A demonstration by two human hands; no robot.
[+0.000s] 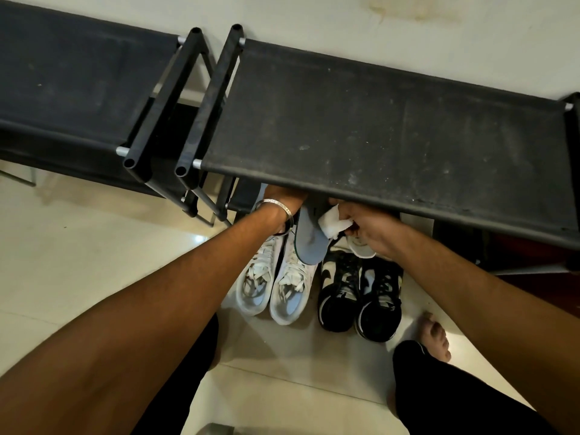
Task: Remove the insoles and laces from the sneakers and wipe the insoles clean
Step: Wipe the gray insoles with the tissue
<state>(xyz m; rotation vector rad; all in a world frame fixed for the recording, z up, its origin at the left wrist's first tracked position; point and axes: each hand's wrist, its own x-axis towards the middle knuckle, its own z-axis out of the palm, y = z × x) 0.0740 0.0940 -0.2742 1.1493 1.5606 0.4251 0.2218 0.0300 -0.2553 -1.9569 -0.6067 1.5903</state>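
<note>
Head view: grey-blue insole above the white sneakers, far end in my left hand, fingers hidden under the black fabric shoe rack. My right hand pinches a white wipe against it. Black-and-white sneakers alongside, on pale floor tiles.

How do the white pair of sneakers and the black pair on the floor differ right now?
The white sneakers are pale all over with white laces; the black sneakers are dark with white panels and black laces. The white sneakers lie below the left hand, the black sneakers below the right hand. The blue insole overhangs the white pair, not the black. Both pairs stand side by side, still laced.
</note>
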